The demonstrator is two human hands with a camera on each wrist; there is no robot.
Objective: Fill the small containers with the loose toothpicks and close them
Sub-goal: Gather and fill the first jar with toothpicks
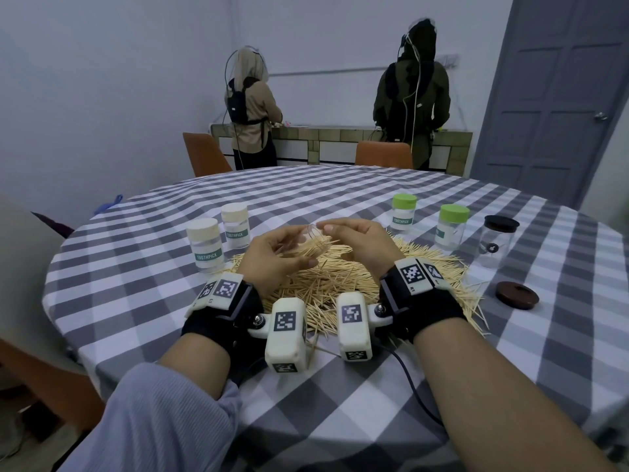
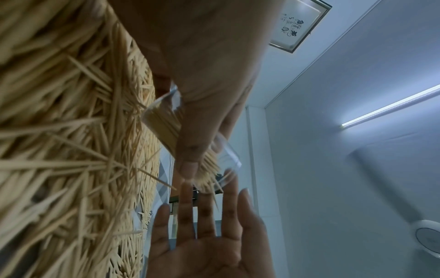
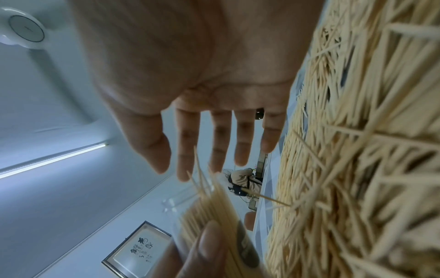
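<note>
A clear jar [image 1: 308,241], partly filled with toothpicks and lidless, is gripped tilted by the left hand [image 1: 272,257] above the toothpick pile [image 1: 340,284] at table centre; the right hand [image 1: 360,240] is held spread at its mouth, holding nothing. Four capped jars [image 1: 207,245] stand at 10 and 1 o'clock, apparently done. At 3 o'clock an open jar [image 1: 495,241] and a brown lid [image 1: 516,294] remain. No obstruction is noted.

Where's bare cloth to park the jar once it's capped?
Free: the cloth left of the toothpick pile, in front of the two cream-lid jars; the near edge; the far side behind the green-lid jars. Crowded: centre under the pile, and the right, where the black-lid jar and brown lid sit by strays.
</note>
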